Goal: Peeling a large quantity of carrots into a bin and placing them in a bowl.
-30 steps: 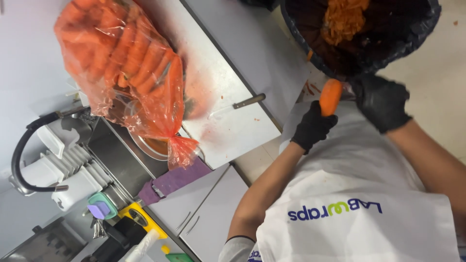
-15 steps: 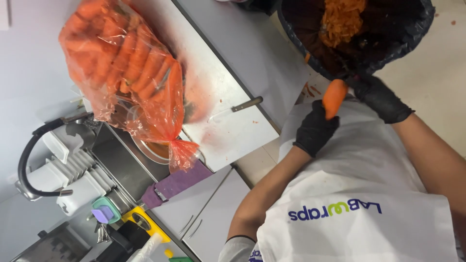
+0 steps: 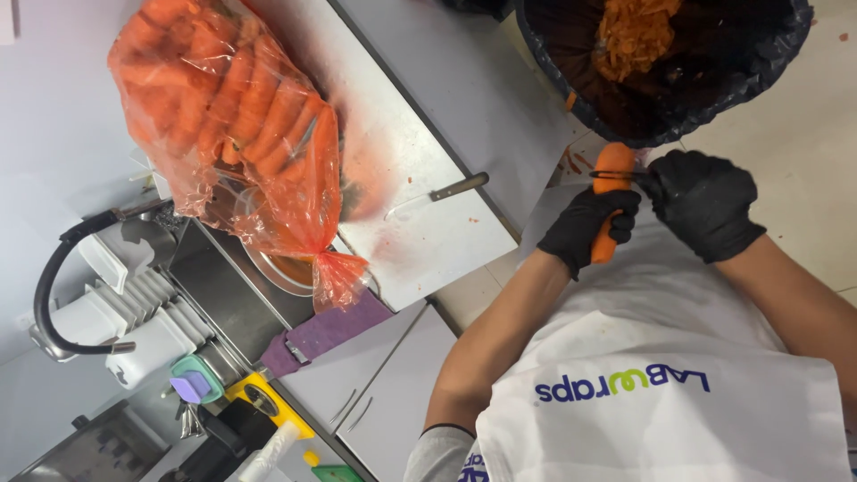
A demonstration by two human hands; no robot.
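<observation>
Both hands wear black gloves and meet just below the rim of a black-lined bin [image 3: 571,85]. In this upside-down head view the person's own arms run up from the white apron [image 3: 678,357]; which is left and which right is judged from the body, so the hand on the picture's left side counts here as the right one. The right hand [image 3: 585,228] is closed round a carrot [image 3: 611,183], fingers wrapped about its lower half, so that the orange tip stands clear above the fist; the left hand [image 3: 701,201] is curled shut on a peeler [image 3: 620,174] — only its thin dark blade shows, laid across the carrot near the top. The carrot is thus held in the air between apron and bin, close to the bin's edge. Inside the bin lies a heap of orange peelings [image 3: 634,31]; a few scraps dot the floor beside it.

On the steel counter [image 3: 446,98] rests a big clear plastic bag of carrots [image 3: 232,116], its knotted end hanging toward a metal bowl [image 3: 286,268]; a knife [image 3: 437,192] lies on the counter, well apart from the hands. Further off — a sink with a black curved tap [image 3: 54,268].
</observation>
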